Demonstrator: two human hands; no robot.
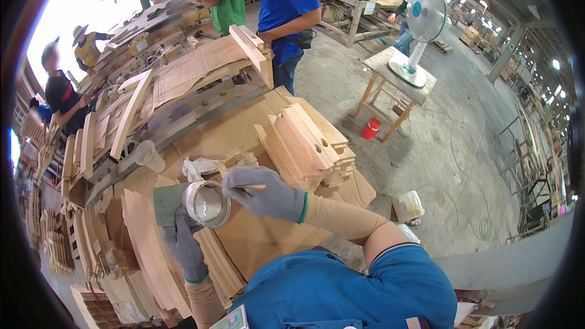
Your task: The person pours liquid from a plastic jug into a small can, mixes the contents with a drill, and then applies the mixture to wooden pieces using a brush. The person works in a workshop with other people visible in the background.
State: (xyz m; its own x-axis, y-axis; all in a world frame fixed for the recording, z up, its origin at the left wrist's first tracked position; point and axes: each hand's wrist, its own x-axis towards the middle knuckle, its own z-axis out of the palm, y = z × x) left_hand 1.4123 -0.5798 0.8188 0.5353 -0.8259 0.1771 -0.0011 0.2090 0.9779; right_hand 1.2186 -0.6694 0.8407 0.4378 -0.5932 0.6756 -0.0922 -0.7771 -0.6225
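My left hand (184,250), in a grey glove, is closed at the side of a whitish round cup (223,214) with pale, wet-looking stuff inside. A dark green square sheet (166,202) sits against the cup's left side, just above that hand; its grip on the sheet is partly hidden. My right hand (268,195), gloved too, is closed on a thin wooden stick (256,187) by the cup's right rim. Fingers hide the stick's other end. A crumpled white cloth or bag (201,167) lies just beyond the cup.
Stacked wooden boards (298,140) rest on the cardboard-covered table (256,256). More long boards (152,250) lie at the left. A translucent plastic cup (149,156) stands near a workbench (195,73). A fan (426,15) stands on a stool at right. Several people work beyond.
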